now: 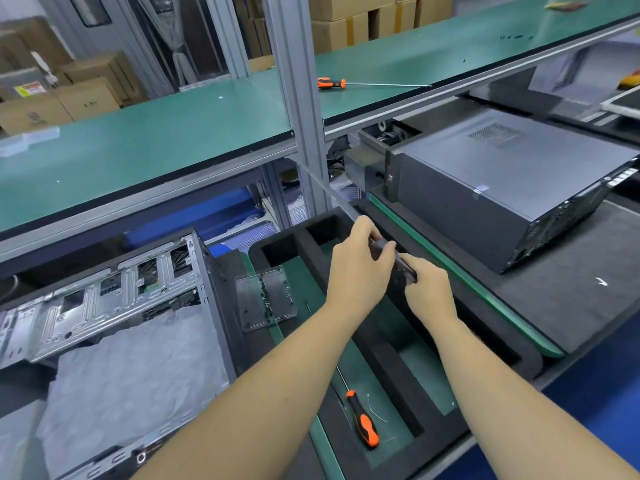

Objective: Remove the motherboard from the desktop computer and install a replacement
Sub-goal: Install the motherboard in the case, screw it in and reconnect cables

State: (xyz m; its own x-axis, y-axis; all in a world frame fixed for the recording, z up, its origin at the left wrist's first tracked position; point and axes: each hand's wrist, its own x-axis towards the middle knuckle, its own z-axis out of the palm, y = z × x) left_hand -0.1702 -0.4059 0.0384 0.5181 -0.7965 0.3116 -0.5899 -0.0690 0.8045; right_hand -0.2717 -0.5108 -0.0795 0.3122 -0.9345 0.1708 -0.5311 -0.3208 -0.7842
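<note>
Holding a long, thin, see-through strip (332, 194) between both hands, you have it pinched at its near end over the far part of the black foam tray (381, 344). Your left hand (360, 268) has its fingers curled round the strip from the left, thumb out to the right; your right hand (429, 289) grips the same end just behind, fingers closed on it. What the dark piece (398, 258) between your two thumbs is, I cannot tell.

The strip's long axis runs away from you and to the left, rising from your hands toward the upright metal post (298, 109) at the front edge of the green shelf (138, 147). Its far end sits close beside that post, so any swing to the right will meet the post first.

The open computer case (104, 306) lies on its side well to your left, at the left end of the bench, with crumpled wrapping (131, 375) over its near part; no board shows inside it. Your left hand is the nearer one to it. A closed computer (502, 188) stands to the right on the dark mat (571, 299).

Open room lies toward you and leftward above the tray. Below your forearms a screwdriver (362, 419) rests in the tray's near compartment, and a clear plate with screws (266, 297) sits at its left rim, so I would keep the strip high while carrying it across.
</note>
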